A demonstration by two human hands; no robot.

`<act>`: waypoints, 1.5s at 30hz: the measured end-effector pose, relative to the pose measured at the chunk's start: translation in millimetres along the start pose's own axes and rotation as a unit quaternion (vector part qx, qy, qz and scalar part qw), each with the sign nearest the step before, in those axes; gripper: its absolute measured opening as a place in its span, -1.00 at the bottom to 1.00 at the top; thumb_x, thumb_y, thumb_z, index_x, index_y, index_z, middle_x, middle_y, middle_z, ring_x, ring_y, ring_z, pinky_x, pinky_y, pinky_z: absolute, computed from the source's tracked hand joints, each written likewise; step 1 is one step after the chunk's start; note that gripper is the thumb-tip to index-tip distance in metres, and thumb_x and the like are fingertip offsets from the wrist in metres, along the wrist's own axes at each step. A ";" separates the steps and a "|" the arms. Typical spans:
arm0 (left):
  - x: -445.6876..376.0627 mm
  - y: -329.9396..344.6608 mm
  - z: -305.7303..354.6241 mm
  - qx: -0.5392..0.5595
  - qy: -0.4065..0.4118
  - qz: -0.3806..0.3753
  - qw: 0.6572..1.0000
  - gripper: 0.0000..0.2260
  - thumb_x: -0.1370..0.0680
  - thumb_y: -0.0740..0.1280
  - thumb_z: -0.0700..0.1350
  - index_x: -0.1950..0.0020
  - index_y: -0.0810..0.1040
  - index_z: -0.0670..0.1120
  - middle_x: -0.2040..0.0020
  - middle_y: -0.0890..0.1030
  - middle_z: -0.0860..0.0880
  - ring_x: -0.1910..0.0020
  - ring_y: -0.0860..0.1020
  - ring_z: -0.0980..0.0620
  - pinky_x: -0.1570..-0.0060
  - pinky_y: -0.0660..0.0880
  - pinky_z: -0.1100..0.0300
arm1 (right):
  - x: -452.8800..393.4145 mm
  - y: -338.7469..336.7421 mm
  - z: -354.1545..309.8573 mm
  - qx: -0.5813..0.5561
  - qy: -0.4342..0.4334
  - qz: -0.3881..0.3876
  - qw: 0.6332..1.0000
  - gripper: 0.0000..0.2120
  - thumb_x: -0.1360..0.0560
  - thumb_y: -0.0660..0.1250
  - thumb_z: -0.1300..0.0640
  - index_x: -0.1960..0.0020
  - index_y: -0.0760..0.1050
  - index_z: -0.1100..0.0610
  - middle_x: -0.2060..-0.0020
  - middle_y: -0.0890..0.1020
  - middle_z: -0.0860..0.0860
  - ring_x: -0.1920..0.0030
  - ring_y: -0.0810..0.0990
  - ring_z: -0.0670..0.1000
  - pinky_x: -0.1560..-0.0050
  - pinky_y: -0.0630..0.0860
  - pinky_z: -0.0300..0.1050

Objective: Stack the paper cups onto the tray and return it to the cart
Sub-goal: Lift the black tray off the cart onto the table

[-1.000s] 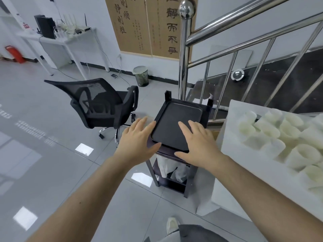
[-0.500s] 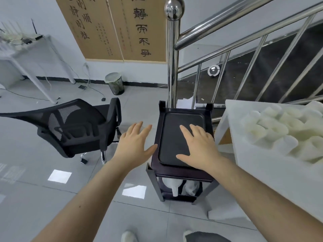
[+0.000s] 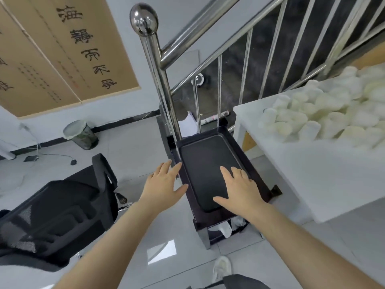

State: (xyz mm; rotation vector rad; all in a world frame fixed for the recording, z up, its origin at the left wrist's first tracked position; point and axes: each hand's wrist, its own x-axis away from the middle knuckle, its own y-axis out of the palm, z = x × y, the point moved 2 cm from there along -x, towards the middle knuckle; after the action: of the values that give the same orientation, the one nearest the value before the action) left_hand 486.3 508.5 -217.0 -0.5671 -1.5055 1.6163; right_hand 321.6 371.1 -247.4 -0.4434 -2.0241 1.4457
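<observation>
Head view: the tray (image 3: 205,161) lies flat on the top shelf of the cart (image 3: 261,180), which stands beside the stair post (image 3: 158,80) and just left of the white table (image 3: 312,163). The cups (image 3: 325,119) sit in a loose heap on that table, well apart from the tray and to its right; none is on the tray yet. The left hand (image 3: 164,182) hovers off the tray's left edge, fingers straight and spread, holding nothing; whether its thumb touches the rim cannot be told. The right hand (image 3: 239,188) lies over the near right part of the tray, fingers extended and also holding nothing; contact with the surface is not clear. The tray's long axis runs away from the person, roughly in line with both forearms, so its long edges face left and right. The probable next step is a two-handed lift, one hand to each long edge. The left hand is already outside its edge; the right hand must shift outward to reach the right rim. The right hand is the nearer to the cups.
</observation>
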 end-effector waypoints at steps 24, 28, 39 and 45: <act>-256.2 36.4 7.0 -0.100 0.211 -0.170 0.957 -0.37 -0.56 0.19 0.19 -0.56 0.06 0.02 -0.56 0.06 -0.08 -0.51 0.13 -0.13 -0.35 0.32 -0.10 | -75.5 43.4 3.7 -0.191 0.397 -0.027 0.897 -0.26 -0.55 0.27 -0.17 -0.55 0.02 0.09 -0.44 0.23 0.17 -0.39 0.28 0.21 -0.19 0.49 0.04; -293.6 45.4 -0.1 -0.145 0.242 -0.190 0.940 -0.42 -0.58 0.19 0.11 -0.54 0.11 -0.05 -0.51 0.19 -0.10 -0.43 0.25 -0.16 -0.27 0.36 -0.09 | -81.3 57.0 -10.5 -0.235 0.498 -0.025 0.834 -0.29 -0.54 0.30 -0.13 -0.50 0.07 0.16 -0.37 0.27 0.22 -0.32 0.35 0.22 -0.19 0.47 0.00; -335.9 68.2 2.6 -0.152 0.258 -0.171 0.939 -0.61 -0.59 0.14 -0.22 -0.42 0.25 -0.10 -0.33 0.35 -0.18 -0.20 0.45 -0.22 -0.09 0.43 -0.06 | -73.5 90.2 -17.9 -0.304 0.619 -0.015 0.724 -0.83 -0.56 0.22 0.17 -0.07 0.28 0.21 -0.02 0.44 0.13 0.09 0.41 0.07 0.12 0.35 -0.16; -338.3 70.2 5.7 -0.167 0.255 -0.175 0.936 -0.60 -0.54 0.19 -0.32 -0.37 0.30 -0.16 -0.33 0.35 -0.19 -0.22 0.45 -0.23 -0.13 0.44 -0.03 | -74.1 93.4 -21.9 -0.361 0.632 -0.004 0.686 -0.70 -0.53 0.21 0.35 -0.22 0.23 0.22 -0.09 0.53 0.16 0.01 0.55 0.13 0.16 0.39 -0.10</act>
State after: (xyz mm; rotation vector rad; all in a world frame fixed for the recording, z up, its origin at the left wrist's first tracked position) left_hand 649.0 236.3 -354.4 -0.7831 -1.3852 0.8568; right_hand 385.1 376.4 -350.5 -1.2947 -1.2124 -0.0188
